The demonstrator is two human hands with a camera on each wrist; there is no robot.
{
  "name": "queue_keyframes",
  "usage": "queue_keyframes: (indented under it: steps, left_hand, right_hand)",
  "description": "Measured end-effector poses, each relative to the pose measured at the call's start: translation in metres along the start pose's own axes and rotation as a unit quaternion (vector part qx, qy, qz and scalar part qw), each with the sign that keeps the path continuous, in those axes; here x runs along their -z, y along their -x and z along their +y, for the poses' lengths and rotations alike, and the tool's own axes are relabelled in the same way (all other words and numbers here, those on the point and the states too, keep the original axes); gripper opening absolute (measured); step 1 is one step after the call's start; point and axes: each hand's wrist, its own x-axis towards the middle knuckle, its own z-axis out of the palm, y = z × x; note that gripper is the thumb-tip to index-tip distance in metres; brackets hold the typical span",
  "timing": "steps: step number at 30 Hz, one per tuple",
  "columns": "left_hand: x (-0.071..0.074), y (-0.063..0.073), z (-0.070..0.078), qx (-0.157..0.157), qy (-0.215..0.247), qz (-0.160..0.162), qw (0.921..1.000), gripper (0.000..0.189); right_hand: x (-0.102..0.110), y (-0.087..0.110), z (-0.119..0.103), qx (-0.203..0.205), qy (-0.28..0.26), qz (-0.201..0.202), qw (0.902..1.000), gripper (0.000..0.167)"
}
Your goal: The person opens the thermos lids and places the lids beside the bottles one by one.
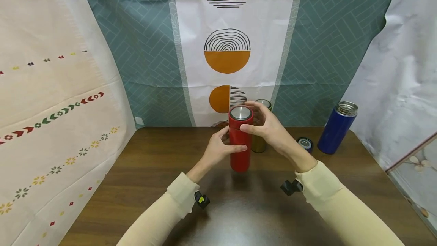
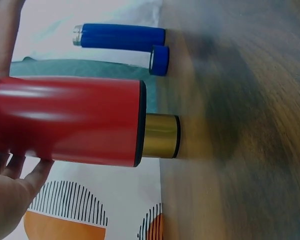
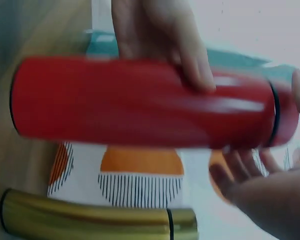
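A red thermos (image 1: pixel 240 145) with a steel-topped lid (image 1: pixel 241 113) is held upright over the table. My left hand (image 1: pixel 217 148) grips its body, thumb across the front and fingers behind. Up at the lid is my right hand (image 1: pixel 269 124), its thumb on the near side and its fingers curving round the far side. In the right wrist view, a dark seam (image 3: pixel 275 114) marks where lid meets body. The thermos's black-edged base (image 2: pixel 141 122) shows in the left wrist view, with a shadow on the wood below.
Just behind the red thermos stands a gold thermos (image 1: pixel 258 144), partly hidden by it and my right hand. To the right, an uncapped blue thermos (image 1: pixel 336 129) stands beside its blue lid (image 1: pixel 305 144). Patterned cloth (image 1: pixel 143 41) hangs behind the wooden table (image 1: pixel 164 155).
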Motion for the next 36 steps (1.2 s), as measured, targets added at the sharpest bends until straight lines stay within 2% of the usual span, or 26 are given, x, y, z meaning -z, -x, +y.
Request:
queue_keyframes:
  steps: [3,6,13,15,18,21,23,26,29,32,36]
  left_hand:
    - [-0.001,0.0,0.0,0.002,-0.002,0.003,1.0,0.059]
    - [-0.001,-0.001,0.0,0.0,0.001,0.0,1.0,0.058]
    - [-0.003,-0.004,0.0,-0.009,0.019,-0.007,0.9998,0.057]
    - [-0.004,-0.005,0.0,-0.006,0.02,-0.003,0.9998,0.057]
    - [-0.005,-0.006,0.0,0.0,0.024,0.003,0.9997,0.058]
    - [-0.007,-0.007,0.0,0.004,0.024,0.009,0.9997,0.059]
    - [-0.007,-0.006,0.0,0.006,0.02,0.011,0.9997,0.059]
    - [-0.007,-0.006,0.0,0.008,0.013,0.012,0.9998,0.059]
    - [-0.007,-0.005,0.0,0.007,0.012,0.009,0.9999,0.058]
    - [-0.006,-0.004,-0.001,0.006,0.01,0.009,0.9999,0.058]
    - [-0.005,-0.003,-0.002,0.009,0.007,0.012,0.9999,0.059]
  right_hand:
    - [-0.01,0.001,0.0,0.001,-0.008,0.046,0.9989,0.072]
    - [-0.011,0.002,0.001,0.001,-0.027,0.055,0.9981,0.066]
    - [0.006,0.0,0.0,-0.007,-0.058,-0.029,0.9979,0.063]
    - [0.006,0.001,0.0,-0.006,-0.056,-0.033,0.9979,0.067]
    - [-0.001,0.002,0.001,0.005,-0.028,0.0,0.9996,0.076]
    - [-0.011,0.003,0.002,0.019,-0.003,0.052,0.9985,0.08]
    - [-0.017,0.002,0.003,0.025,-0.004,0.079,0.9965,0.078]
    - [-0.02,0.003,0.003,0.022,-0.024,0.095,0.9949,0.073]
    - [-0.017,0.003,0.004,0.014,-0.05,0.075,0.9958,0.069]
    - [-0.011,0.001,0.004,0.005,-0.075,0.034,0.9966,0.066]
    - [-0.006,0.0,0.005,-0.001,-0.084,-0.006,0.9965,0.066]
